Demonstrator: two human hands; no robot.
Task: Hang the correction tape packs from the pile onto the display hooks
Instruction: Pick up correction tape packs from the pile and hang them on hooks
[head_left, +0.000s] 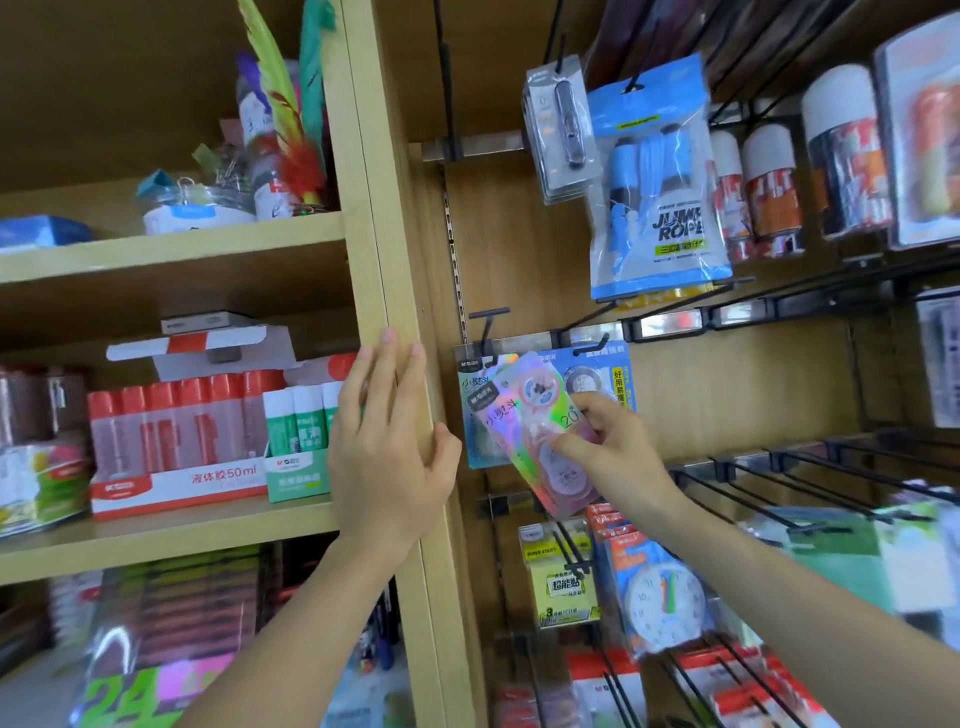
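Observation:
My right hand (613, 447) pinches a shiny holographic pink correction tape pack (535, 410) and holds it tilted, its top corner close to a black display hook (485, 332). Behind it hang a similar grey-blue pack (475, 410) on that hook and a blue pack (618, 374) on the neighbouring hook (597, 343). My left hand (389, 441) lies with fingers straight against the wooden upright post (384, 208), thumb round its edge. The pile of packs is out of view.
A blue jump rope pack (657, 197) hangs above. Boxes of red and green glue bottles (176, 431) fill the left shelf. Several bare black hooks (789, 478) stick out at the right. Sticky notes (563, 582) and a clock pack (660, 597) hang below.

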